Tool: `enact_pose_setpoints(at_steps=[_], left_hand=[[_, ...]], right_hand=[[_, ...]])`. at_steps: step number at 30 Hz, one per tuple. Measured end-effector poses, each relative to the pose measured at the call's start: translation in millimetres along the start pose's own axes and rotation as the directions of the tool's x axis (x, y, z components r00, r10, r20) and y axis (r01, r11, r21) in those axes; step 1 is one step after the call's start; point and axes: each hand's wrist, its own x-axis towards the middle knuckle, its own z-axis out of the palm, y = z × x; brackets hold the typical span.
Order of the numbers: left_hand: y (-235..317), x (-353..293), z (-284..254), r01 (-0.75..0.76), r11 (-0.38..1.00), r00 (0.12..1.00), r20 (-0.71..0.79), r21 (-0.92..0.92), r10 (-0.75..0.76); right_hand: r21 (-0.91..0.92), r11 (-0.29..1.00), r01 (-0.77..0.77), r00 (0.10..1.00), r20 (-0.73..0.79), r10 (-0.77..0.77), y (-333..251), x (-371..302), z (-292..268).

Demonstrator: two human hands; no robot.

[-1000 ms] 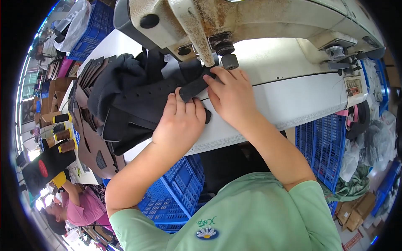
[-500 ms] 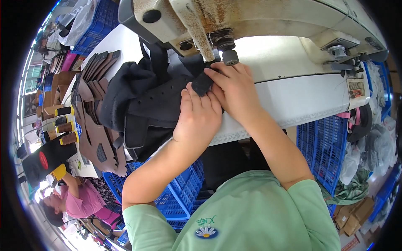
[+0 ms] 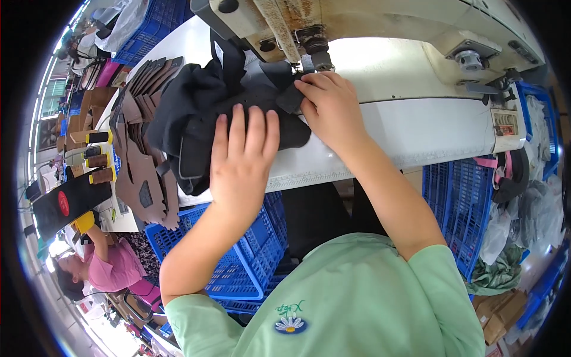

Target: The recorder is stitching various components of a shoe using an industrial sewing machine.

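A black sewn piece, like a boot upper (image 3: 189, 89), lies bunched on the white sewing table, its right side under the head of the sewing machine (image 3: 380, 21). My left hand (image 3: 242, 157) rests flat on it, fingers stretched and slightly apart. Close to the needle, my right hand (image 3: 334, 113) has thumb and fingers closed at the edge of a small black tab (image 3: 290, 99). The tab lies against the upper beside the presser foot. My right fingertips partly hide where it meets the stitching area.
Brown cut pieces (image 3: 138, 178) are stacked left of the upper. Thread spools (image 3: 100, 160) stand farther left, near a person in pink (image 3: 116, 265). Blue crates (image 3: 241, 250) sit below the table edge; another crate (image 3: 455, 205) with plastic bags beside it is at right.
My left hand has moved left and down, off the small tab and onto the upper, with its fingers now spread. My right hand stays at the tab. The whole view has shifted slightly.
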Motion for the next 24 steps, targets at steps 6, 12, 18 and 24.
enact_pose_setpoints(at_steps=[6, 12, 18, 24], left_hand=[[-21.3, 15.4, 6.5, -0.111, 0.993, 0.989, -0.091, 0.05, 0.116], [-45.0, 33.2, -12.4, -0.236, 0.97, 0.972, -0.034, -0.054, 0.234], [-39.9, 31.0, -13.9, -0.197, 0.978, 0.978, 0.064, -0.066, 0.201], [-3.8, 10.9, -0.1, -0.14, 0.987, 0.984, 0.119, 0.077, 0.13]], right_hand=[[0.02, 1.0, 0.024, 0.999, -0.026, -0.024, -7.8, -1.5, -14.5], [0.25, 0.953, 0.172, 0.985, -0.068, -0.16, -41.5, -31.0, -38.9], [0.108, 0.974, 0.202, 0.964, -0.2, -0.177, -47.1, -28.1, -17.8], [0.031, 0.891, 0.453, 0.89, -0.076, -0.449, -32.7, -34.8, -22.9]])
